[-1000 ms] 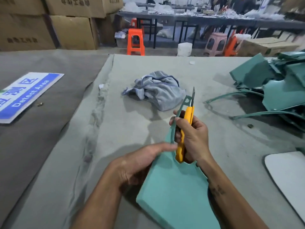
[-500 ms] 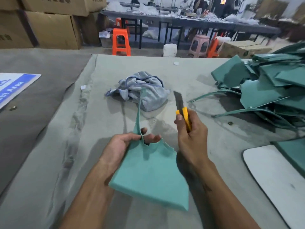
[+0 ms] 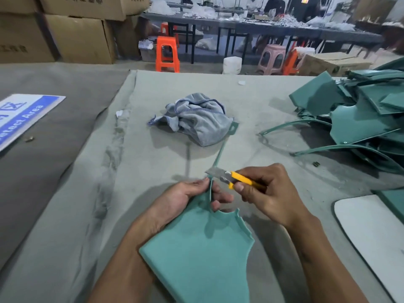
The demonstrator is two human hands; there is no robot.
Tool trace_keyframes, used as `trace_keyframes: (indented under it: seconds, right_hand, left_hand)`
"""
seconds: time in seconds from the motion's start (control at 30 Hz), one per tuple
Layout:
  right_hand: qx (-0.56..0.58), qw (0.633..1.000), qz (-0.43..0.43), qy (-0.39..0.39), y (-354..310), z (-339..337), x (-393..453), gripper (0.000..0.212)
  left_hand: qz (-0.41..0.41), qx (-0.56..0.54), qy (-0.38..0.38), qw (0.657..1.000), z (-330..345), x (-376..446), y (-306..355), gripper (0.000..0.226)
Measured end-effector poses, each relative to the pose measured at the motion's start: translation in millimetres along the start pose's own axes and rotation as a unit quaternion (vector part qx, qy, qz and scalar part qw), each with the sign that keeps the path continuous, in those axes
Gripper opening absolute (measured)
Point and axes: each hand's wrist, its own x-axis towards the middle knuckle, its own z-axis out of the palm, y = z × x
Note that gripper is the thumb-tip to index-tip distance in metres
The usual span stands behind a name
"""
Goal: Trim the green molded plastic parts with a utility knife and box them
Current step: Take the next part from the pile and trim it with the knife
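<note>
A flat green molded part [image 3: 201, 254] lies in front of me, with a thin green strip [image 3: 220, 152] rising from its top edge toward the cloth. My left hand [image 3: 188, 200] grips the part at the base of that strip, fingers curled round it. My right hand [image 3: 269, 193] grips a yellow utility knife [image 3: 238, 179]. Its extended blade [image 3: 213, 171] points left and meets the strip just above my left fingertips.
A crumpled grey cloth [image 3: 196, 117] lies mid-table. A heap of green parts [image 3: 360, 119] with long thin strips fills the right side. A white panel [image 3: 371, 228] sits at the right edge, a blue sign [image 3: 24, 117] at the left. Cardboard boxes [image 3: 72, 36] and orange stools [image 3: 167, 53] stand behind.
The knife has swung from upright to pointing left, its blade now against the strip. The strip has tilted from left of the cloth to its right. My left hand has shifted to the strip's base.
</note>
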Motion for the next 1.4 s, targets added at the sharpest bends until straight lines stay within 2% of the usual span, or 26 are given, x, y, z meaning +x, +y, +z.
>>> trace_keyframes:
  seconds: [0.07,0.13,0.17,0.23,0.27,0.3,0.4,0.47,0.57,0.7,0.77,0.87,0.97,1.07,1.17,1.23,1.27,1.33,1.4]
  right_hand:
    - [-0.043,0.999,0.017,0.002,2,0,0,0.020]
    - [-0.093,0.995,0.012,0.042,1,4,1,0.019]
    - [-0.145,0.985,0.003,0.089,0,6,2,0.016]
    - [-0.264,0.944,-0.013,0.199,0,6,3,0.019]
    - [-0.288,0.929,-0.024,0.232,0,5,3,0.021]
    - [-0.287,0.928,-0.045,0.232,2,3,2,0.021]
    - [-0.229,0.959,-0.069,0.155,6,5,0,0.018]
    - [-0.242,0.951,-0.027,0.190,8,10,2,0.019]
    - [-0.306,0.906,0.026,0.291,11,16,5,0.024]
    - [-0.333,0.898,-0.044,0.286,15,22,7,0.028]
    - [-0.337,0.894,-0.034,0.294,17,24,9,0.030]
    - [-0.345,0.884,-0.001,0.315,14,29,8,0.033]
    - [-0.321,0.879,0.006,0.352,6,32,9,0.036]
    - [-0.239,0.894,0.007,0.379,1,23,9,0.039]
    - [-0.251,0.919,-0.036,0.302,4,22,5,0.032]
    - [-0.251,0.928,-0.003,0.277,7,29,7,0.028]
    - [-0.222,0.930,0.024,0.291,9,32,9,0.027]
    - [-0.090,0.935,0.066,0.336,14,29,11,0.027]
    - [-0.038,0.942,0.038,0.332,18,18,9,0.028]
  left_hand:
    - [-0.007,0.044,0.002,0.999,-3,0,1,0.020]
    - [-0.007,0.067,0.001,0.998,-4,0,-1,0.019]
    - [-0.009,0.063,0.000,0.998,-5,1,-2,0.017]
    - [-0.011,0.048,-0.002,0.999,-5,2,-4,0.015]
    - [-0.008,0.043,-0.003,0.999,-5,2,-5,0.015]
    - [-0.004,0.037,-0.007,0.999,-5,3,-6,0.015]
    - [0.006,0.025,-0.005,1.000,-4,6,-9,0.020]
    - [0.007,0.012,0.002,1.000,-5,8,-9,0.020]
    - [0.005,-0.010,-0.016,1.000,-4,11,-9,0.018]
    - [0.001,-0.099,-0.035,0.994,5,11,-18,0.026]
    - [-0.003,-0.174,-0.038,0.984,7,11,-19,0.027]
    - [-0.005,-0.213,-0.064,0.975,10,13,-17,0.022]
    - [0.016,-0.225,-0.043,0.973,13,15,-19,0.018]
    - [0.035,-0.235,-0.023,0.971,10,13,-15,0.017]
    - [0.042,-0.226,-0.037,0.972,4,8,-6,0.017]
    - [0.027,-0.234,-0.061,0.970,2,6,-5,0.022]
    - [0.019,-0.240,-0.074,0.968,1,6,-5,0.023]
    - [0.005,-0.237,-0.089,0.967,1,6,-7,0.025]
    - [-0.010,-0.227,-0.106,0.968,1,6,-9,0.024]
